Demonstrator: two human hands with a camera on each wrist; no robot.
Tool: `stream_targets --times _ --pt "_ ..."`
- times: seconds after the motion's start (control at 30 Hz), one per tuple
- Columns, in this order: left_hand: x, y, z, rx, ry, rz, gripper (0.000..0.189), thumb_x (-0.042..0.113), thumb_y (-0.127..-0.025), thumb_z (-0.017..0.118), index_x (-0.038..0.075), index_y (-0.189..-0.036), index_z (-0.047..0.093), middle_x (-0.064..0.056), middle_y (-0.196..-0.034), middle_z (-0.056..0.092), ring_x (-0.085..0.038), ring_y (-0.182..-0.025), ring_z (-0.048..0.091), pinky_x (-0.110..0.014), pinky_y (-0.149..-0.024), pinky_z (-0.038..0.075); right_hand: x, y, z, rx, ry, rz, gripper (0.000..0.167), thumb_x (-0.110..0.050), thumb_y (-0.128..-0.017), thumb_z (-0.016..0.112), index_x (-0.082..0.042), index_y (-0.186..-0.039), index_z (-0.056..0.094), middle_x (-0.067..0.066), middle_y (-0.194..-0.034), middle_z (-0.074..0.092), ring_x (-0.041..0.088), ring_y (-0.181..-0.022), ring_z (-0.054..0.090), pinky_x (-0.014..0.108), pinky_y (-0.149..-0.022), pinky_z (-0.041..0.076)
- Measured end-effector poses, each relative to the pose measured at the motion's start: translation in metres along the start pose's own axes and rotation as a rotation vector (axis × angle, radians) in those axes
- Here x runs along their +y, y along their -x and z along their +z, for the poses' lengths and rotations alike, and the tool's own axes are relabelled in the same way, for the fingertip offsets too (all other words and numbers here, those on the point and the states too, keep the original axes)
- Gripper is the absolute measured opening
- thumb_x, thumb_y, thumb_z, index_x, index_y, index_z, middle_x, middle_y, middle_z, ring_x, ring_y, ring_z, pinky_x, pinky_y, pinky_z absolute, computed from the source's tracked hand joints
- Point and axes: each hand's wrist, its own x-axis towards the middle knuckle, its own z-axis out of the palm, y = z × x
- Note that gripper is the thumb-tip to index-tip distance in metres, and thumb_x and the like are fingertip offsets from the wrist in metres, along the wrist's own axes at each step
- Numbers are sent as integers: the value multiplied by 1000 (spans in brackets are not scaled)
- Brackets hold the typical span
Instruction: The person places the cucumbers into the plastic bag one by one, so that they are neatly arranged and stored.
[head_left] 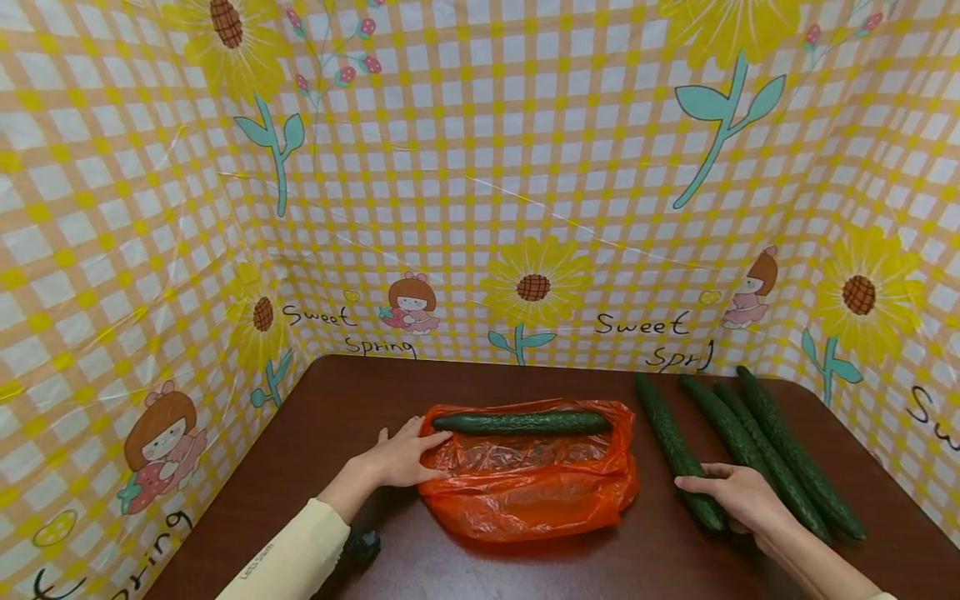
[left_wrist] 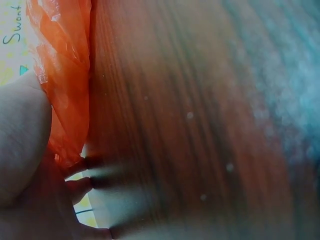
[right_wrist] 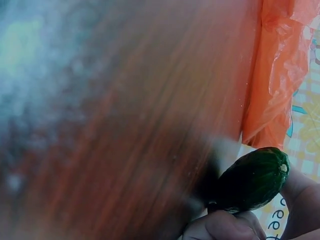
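An orange plastic bag (head_left: pixel 525 504) lies on the table with its mouth open, and a dark green cucumber (head_left: pixel 525 423) lies lengthwise in it. At the bag's left end, my left hand (head_left: pixel 401 454) rests on the rim with thumb and fingers spread. The left wrist view shows the bag's orange film (left_wrist: pixel 67 85) beside the thumb, with several fingertips beyond. Right of the bag, my right hand (head_left: pixel 738 500) grips the near end of another cucumber (head_left: pixel 666 429) between thumb and fingers. Its rounded tip (right_wrist: pixel 255 180) shows in the right wrist view.
Three more cucumbers (head_left: pixel 798 454) lie side by side at the table's right. The brown table (head_left: pixel 330 400) is walled on the left, back and right by a checked, flower-printed sheet (head_left: pixel 480 167). A small black object (head_left: pixel 363 546) is beside the left wrist.
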Motion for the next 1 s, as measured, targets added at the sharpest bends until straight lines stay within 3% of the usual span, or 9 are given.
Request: stream_targets --times 0.23,0.37,0.47,0.53,0.57,0.63,0.7,0.9,1.0 --pt "-1 0 0 6 -9 -2 69 51 -94 66 29 -155 43 -20 -165 21 -37 -155 15 -76 -112 12 0 0 2 12 4 -5 102 -50 -88 73 15 -152 26 -13 -57 63 7 -44 17 27 -46 31" --pt "-2 -1 2 6 -5 2 69 52 -94 66 29 -155 43 -20 -166 21 -37 -155 15 -76 -112 12 -1 2 2 7 7 -5 101 -49 -88 73 15 -152 26 -14 -47 36 7 -43 19 27 -46 32" --pt "-3 -1 3 4 5 3 69 52 -94 66 29 -155 43 -20 -166 20 -37 -155 14 -76 -112 12 -1 2 3 19 19 -10 98 -47 -88 74 15 -150 30 -12 -46 39 8 -43 21 28 -46 33" --pt "-3 -1 3 5 5 3 69 52 -94 66 29 -155 43 -20 -166 20 -37 -155 14 -76 -112 12 -2 0 2 26 67 -15 95 -48 -87 73 15 -148 35 7 -66 65 22 -49 46 32 -52 43" --pt "-3 -1 3 6 5 1 69 51 -94 66 29 -155 43 -20 -166 20 -37 -155 14 -76 -112 12 -3 -1 2 32 77 -12 94 -48 -87 74 15 -147 38 14 -79 72 24 -51 45 34 -54 44" --pt "-3 -1 2 6 5 -2 69 51 -94 66 29 -155 43 -20 -166 20 -37 -155 14 -76 -112 12 -4 -3 1 31 121 -10 93 -51 -86 74 14 -144 42 30 -123 65 42 -79 59 41 -65 50" --pt "-3 -1 2 6 3 -5 69 50 -94 66 29 -155 43 -20 -166 20 -37 -155 14 -76 -112 12 -6 -5 0 25 149 -10 94 -54 -86 73 14 -144 44 36 -145 45 52 -106 53 47 -75 51" --pt "-2 0 0 16 3 -9 69 51 -93 67 28 -154 44 -21 -165 21 -37 -155 15 -76 -112 12 -8 -6 0 23 179 -31 101 -62 -87 68 16 -144 41 35 -152 36 60 -132 35 61 -92 47" --pt "-2 1 0 15 3 -7 69 51 -93 66 28 -154 44 -21 -165 22 -37 -155 15 -77 -112 12 -8 -6 0 31 183 -39 99 -62 -87 68 17 -143 43 33 -151 38 58 -129 39 60 -92 47"
